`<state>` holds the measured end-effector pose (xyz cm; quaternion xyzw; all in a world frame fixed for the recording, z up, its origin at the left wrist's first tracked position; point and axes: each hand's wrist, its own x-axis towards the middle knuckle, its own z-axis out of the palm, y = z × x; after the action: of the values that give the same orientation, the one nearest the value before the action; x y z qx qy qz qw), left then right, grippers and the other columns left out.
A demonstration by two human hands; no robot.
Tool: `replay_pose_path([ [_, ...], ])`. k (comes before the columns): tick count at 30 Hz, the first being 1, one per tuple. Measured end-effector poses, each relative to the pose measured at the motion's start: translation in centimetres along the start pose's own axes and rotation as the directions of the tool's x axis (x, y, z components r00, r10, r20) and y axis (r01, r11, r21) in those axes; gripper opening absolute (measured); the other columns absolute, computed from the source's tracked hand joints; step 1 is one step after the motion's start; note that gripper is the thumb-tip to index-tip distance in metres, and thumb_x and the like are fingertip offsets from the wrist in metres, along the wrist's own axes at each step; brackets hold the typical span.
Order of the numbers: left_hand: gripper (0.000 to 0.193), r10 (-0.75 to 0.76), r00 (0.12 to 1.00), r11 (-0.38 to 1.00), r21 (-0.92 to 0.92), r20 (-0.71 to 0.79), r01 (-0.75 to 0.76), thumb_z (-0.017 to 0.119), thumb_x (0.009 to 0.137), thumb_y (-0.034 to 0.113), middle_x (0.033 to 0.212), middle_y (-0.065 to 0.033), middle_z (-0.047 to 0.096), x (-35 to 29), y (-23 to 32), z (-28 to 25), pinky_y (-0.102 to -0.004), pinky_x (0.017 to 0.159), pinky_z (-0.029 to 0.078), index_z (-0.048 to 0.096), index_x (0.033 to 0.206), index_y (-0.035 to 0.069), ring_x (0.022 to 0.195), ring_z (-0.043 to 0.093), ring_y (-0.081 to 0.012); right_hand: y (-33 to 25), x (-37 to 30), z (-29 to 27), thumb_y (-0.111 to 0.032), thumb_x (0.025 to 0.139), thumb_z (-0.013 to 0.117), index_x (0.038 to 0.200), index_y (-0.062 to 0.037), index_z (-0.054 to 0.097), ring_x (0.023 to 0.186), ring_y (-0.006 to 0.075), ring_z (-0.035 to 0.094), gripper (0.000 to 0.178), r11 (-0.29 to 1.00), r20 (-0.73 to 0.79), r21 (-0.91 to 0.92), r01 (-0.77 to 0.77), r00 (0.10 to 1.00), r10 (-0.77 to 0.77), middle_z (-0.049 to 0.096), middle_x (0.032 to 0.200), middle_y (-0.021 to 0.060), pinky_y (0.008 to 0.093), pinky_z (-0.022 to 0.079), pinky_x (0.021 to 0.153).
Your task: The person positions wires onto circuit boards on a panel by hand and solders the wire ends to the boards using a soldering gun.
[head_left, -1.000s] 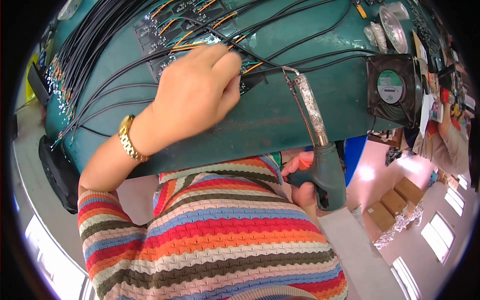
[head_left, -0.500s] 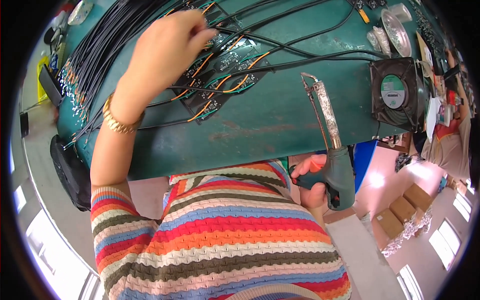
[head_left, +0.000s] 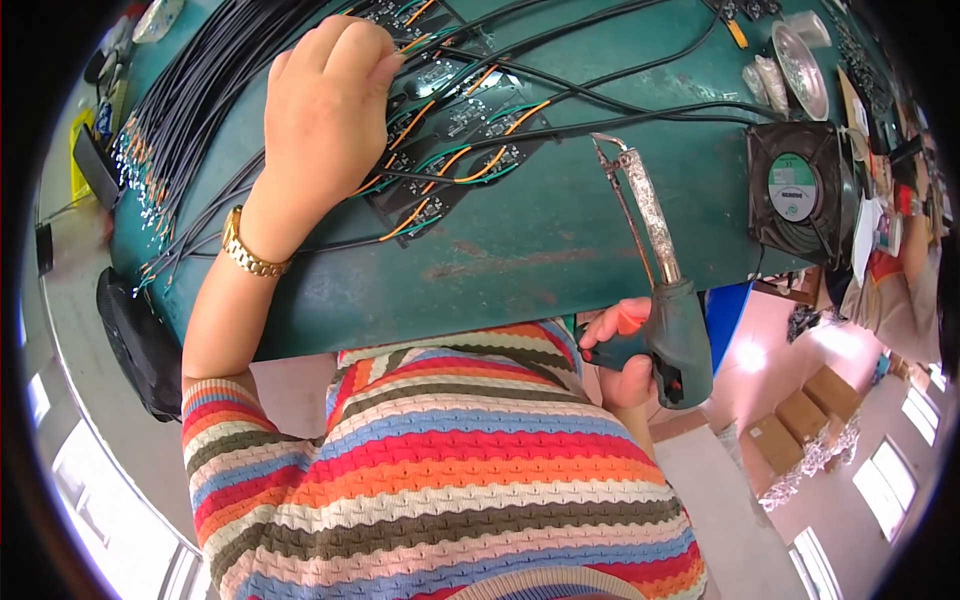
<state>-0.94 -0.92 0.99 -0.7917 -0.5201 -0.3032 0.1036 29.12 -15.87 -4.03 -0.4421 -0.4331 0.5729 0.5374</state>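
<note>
My left hand, with a gold watch on its wrist, is over the far left of a black circuit board panel. Its fingers are curled together beside thin orange and green wires; whatever they pinch is hidden. My right hand grips the dark handle of a soldering gun at the table's near edge. The gun's metal barrel points up and away, its bent tip above the table and apart from the boards. Black cables join the boards through orange and green leads.
A thick bundle of black cables with stripped ends lies at the left of the green table. On the right stand a black fan and a round metal dish. Cardboard boxes lie on the floor. Another person is at far right.
My left hand has turned, its fingers now curled in more tightly, and its wrist has shifted slightly right. The soldering gun has tipped slightly, its tip moving a little up and left.
</note>
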Motion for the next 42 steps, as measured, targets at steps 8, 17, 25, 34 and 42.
replay_pose_path([
  [8,0.022,-0.089,0.972,0.909,-0.381,0.219,0.169,0.064,0.085,0.019,0.087,-0.0128,0.06,0.5,3.4,0.8,-0.0404,0.063,0.05,0.056,0.097,0.002,0.075,0.062,-0.0334,0.1,0.0,0.3,-0.055,0.082,0.063,0.116,-0.0004,0.044,0.063,0.0202,0.055,0.067,0.999,-0.018,-0.022,0.044,0.999,-0.044,0.053,0.08,0.0121,0.0306,0.047,0.056],
  [17,0.037,0.046,0.803,0.94,-0.298,0.594,0.167,0.066,0.082,0.02,0.109,-0.0142,0.055,-0.5,6.2,0.4,-0.0397,0.063,0.052,0.053,0.112,0.003,0.075,0.062,-0.0338,0.1,-0.1,0.8,-0.054,0.083,0.063,0.117,-0.0001,0.043,0.06,0.0205,0.055,0.067,0.998,-0.03,-0.001,0.068,0.997,-0.068,0.054,0.08,0.0126,0.0308,0.047,0.054],
  [25,0.034,0.193,0.902,0.78,-0.618,0.387,0.099,0.067,0.077,0.008,0.101,-0.0157,0.052,-4.1,4.3,-1.7,-0.0363,0.061,0.049,0.048,0.104,0.002,0.077,0.056,-0.0333,0.0,-0.3,0.6,-0.057,0.081,0.064,0.118,-0.0019,0.043,0.063,0.0203,0.055,0.07,1.0,0.033,0.025,0.005,0.999,-0.006,0.054,0.081,0.0114,0.0309,0.047,0.056],
  [34,0.014,-0.046,0.887,0.893,-0.379,0.459,0.242,0.06,0.07,0.002,0.075,-0.0093,0.053,-4.2,5.4,-1.9,-0.0391,0.054,0.045,0.053,0.081,0.006,0.064,0.056,-0.0305,-0.2,-0.7,0.3,-0.057,0.079,0.067,0.115,-0.0022,0.047,0.066,0.0196,0.056,0.069,0.999,0.083,-0.031,-0.037,0.996,0.04,0.054,0.081,0.0103,0.0313,0.048,0.058],
  [42,0.014,-0.201,0.876,0.868,-0.335,0.438,0.366,0.065,0.068,0.006,0.069,-0.01,0.053,-4.7,6.1,-1.4,-0.0381,0.053,0.045,0.052,0.072,0.005,0.062,0.056,-0.0307,-0.2,-1.0,-0.8,-0.028,0.084,0.062,0.117,0.0054,0.049,0.066,0.0156,0.054,0.049,0.994,0.286,-0.105,-0.014,0.957,0.044,0.058,0.079,0.008,0.029,0.046,0.062],
])
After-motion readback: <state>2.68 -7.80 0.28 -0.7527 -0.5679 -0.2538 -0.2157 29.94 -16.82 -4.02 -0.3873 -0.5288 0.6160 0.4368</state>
